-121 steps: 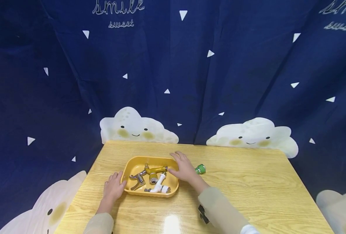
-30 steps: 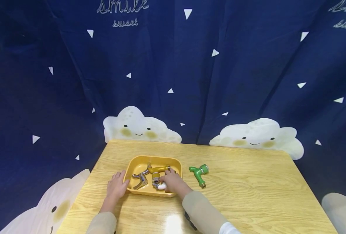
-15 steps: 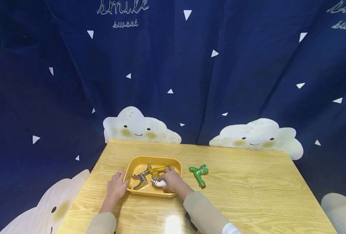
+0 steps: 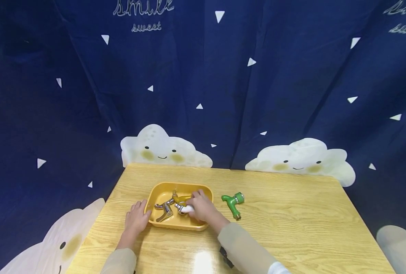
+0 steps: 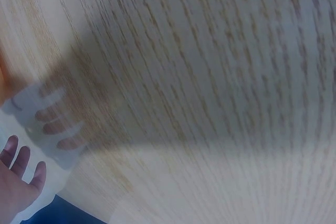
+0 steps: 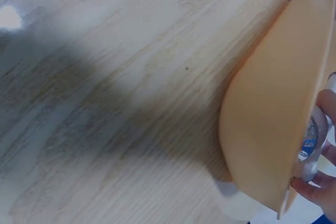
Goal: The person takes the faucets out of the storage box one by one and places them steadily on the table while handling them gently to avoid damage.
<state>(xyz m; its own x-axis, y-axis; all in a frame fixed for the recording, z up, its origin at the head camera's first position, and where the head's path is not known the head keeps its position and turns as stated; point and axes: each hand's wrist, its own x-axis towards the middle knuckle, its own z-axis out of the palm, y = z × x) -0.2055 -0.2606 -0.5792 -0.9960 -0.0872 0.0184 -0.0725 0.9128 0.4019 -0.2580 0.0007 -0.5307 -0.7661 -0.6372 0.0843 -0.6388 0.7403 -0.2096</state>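
Note:
A yellow plastic tray (image 4: 180,226) sits on the wooden table. My right hand (image 4: 203,206) reaches into its right half and grips a white faucet (image 4: 188,209), whose middle is hidden behind the fingers. Part of that faucet shows past the tray wall in the right wrist view. Under and beside it lies a yellow faucet (image 4: 182,198), partly covered. A chrome faucet (image 4: 167,209) with a lever lies in the tray's left half. My left hand (image 4: 136,217) rests at the tray's left rim, its fingers spread and fairly straight in the left wrist view.
A green faucet (image 4: 233,203) lies on the table (image 4: 292,220) to the right of the tray. Behind the table hangs a dark blue curtain (image 4: 175,95) with white clouds and triangles.
My right hand has moved from above the tray's right rim down into the tray, taken hold of the white faucet and shifted it up over the yellow one. The left hand stays put.

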